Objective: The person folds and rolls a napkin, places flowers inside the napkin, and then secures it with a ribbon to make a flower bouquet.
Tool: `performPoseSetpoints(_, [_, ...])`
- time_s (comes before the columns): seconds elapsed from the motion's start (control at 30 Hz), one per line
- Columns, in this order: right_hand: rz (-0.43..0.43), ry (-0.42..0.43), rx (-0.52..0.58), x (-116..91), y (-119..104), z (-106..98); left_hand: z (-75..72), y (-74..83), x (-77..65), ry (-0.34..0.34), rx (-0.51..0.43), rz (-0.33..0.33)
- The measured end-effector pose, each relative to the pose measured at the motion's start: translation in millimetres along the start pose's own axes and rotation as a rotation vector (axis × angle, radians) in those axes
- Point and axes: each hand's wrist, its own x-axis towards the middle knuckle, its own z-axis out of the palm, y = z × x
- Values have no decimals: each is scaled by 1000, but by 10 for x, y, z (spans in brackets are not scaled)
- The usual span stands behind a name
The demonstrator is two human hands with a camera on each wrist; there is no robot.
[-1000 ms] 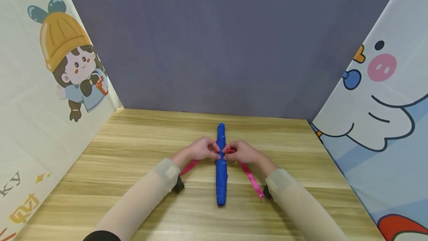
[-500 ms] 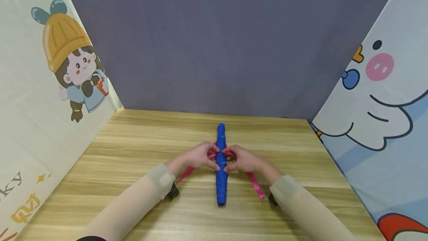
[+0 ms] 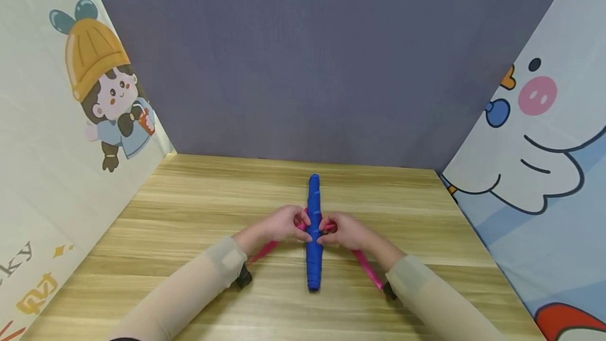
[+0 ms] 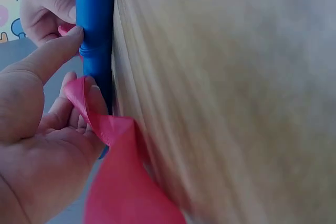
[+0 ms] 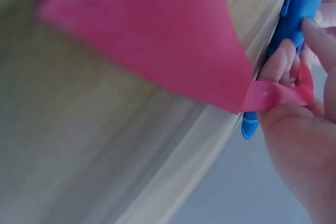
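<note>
A long, narrow blue roll (image 3: 314, 262) lies on the wooden table, pointing away from me, its surface wrapped in overlapping turns. A pink ribbon (image 3: 266, 250) runs to it from both sides; part of it shows beside the roll, but its course underneath is hidden. On the left, my left hand (image 3: 285, 223) holds the ribbon (image 4: 123, 177) in its curled fingers, with the thumb touching the roll (image 4: 95, 14). My right hand (image 3: 347, 230) mirrors it on the other side, the ribbon (image 5: 173, 40) passing through its bent fingers while its thumb rests against the roll (image 5: 304, 3).
Wooden tabletop (image 3: 199, 199) surrounds the roll. A grey-purple panel (image 3: 303, 67) stands at the back, with printed cartoon sheets at the left (image 3: 38, 120) and right (image 3: 530, 157). Small black devices (image 3: 243, 276) sit under both wrists.
Both hands have slid a little toward me along the roll, still with the ribbon. Their fingers spread wider half a second ago and are drawn closer now. The roll has stayed in place.
</note>
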Motion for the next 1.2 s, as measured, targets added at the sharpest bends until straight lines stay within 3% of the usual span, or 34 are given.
performPoseSetpoints(0.27, [-12, -23, -12, -51, -3, 37, 48, -30, -52, -40, -58, 1])
performPoseSetpoints(0.53, [-11, -44, 40, -119, -14, 72, 55, 1, -139, -100, -1, 0])
performPoseSetpoints(0.7, [-18, -31, 65, -141, -29, 115, 78, 18, -167, -95, -15, 9])
performPoseSetpoints(0.93, [-36, 3, -4, -148, -48, 163, 114, 35, -187, -59, -35, -10])
performPoseSetpoints(1.2, [-134, -6, -75, -194, -53, 196, 138, 51, -224, -81, -32, 47])
